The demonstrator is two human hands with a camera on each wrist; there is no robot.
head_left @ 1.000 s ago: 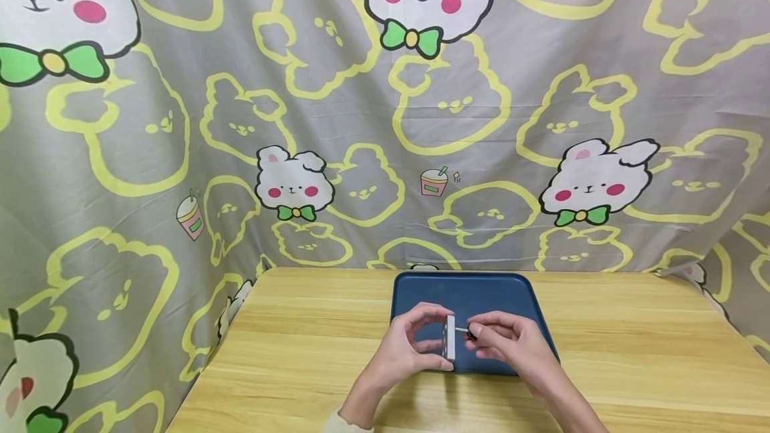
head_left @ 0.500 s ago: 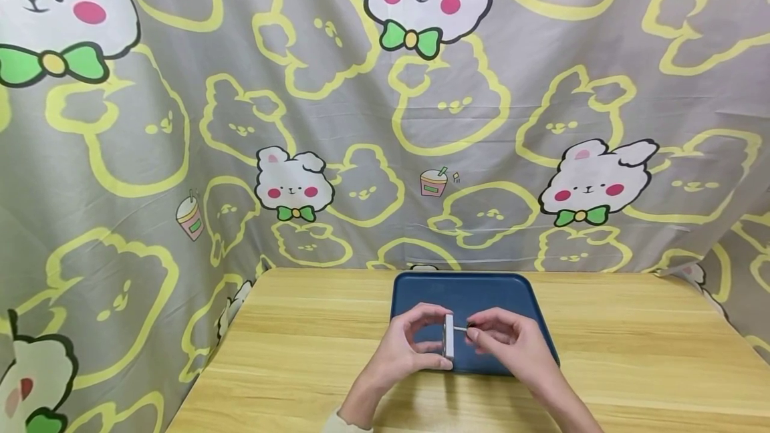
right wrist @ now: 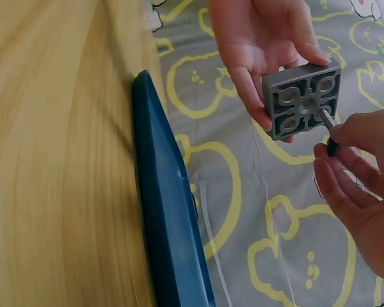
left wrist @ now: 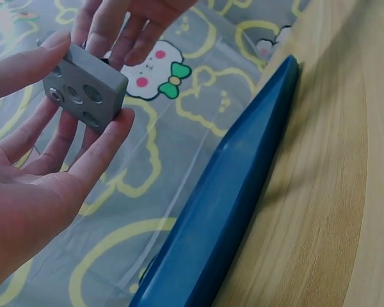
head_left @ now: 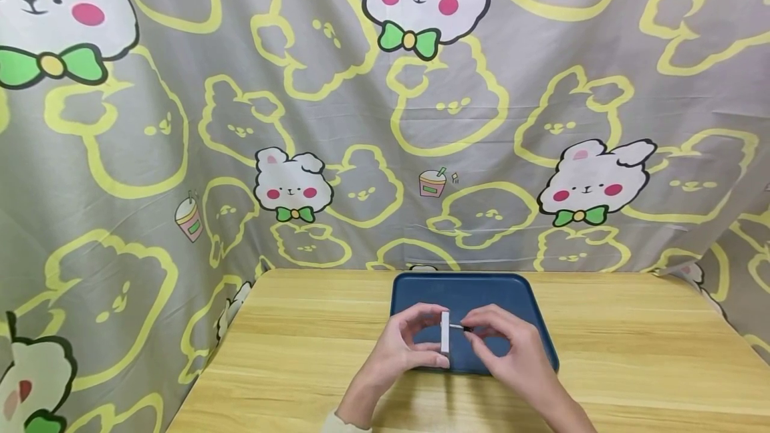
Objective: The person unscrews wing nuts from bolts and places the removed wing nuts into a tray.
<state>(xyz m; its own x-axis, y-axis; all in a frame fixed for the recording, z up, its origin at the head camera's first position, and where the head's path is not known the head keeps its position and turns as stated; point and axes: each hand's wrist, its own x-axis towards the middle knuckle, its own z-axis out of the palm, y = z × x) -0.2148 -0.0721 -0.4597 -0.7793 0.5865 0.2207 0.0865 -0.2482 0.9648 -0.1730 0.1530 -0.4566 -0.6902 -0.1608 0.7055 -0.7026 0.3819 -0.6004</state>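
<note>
Above the tray, my left hand [head_left: 391,346] holds a small grey square block [head_left: 445,333] upright by its edges, thumb on one edge and fingertips on the opposite one. Round holes show in the block's face [left wrist: 77,89] in the left wrist view; the other face, seen from the right wrist, has ribs and recessed rings. A threaded bolt [right wrist: 326,119] with a black head sticks out from a corner hole of that ribbed face. Thumb and fingers of my right hand [head_left: 517,346] pinch the bolt at its black head [right wrist: 333,148].
Under the hands, a dark blue shallow tray [head_left: 475,289] lies on the light wooden table [head_left: 313,326]. A grey curtain [head_left: 373,125] printed with rabbits and yellow outlines hangs behind the table and along its sides.
The right fingers have shifted their grip around the bolt's black head and turned slightly. Both hands and the block have drifted a little to the left.
</note>
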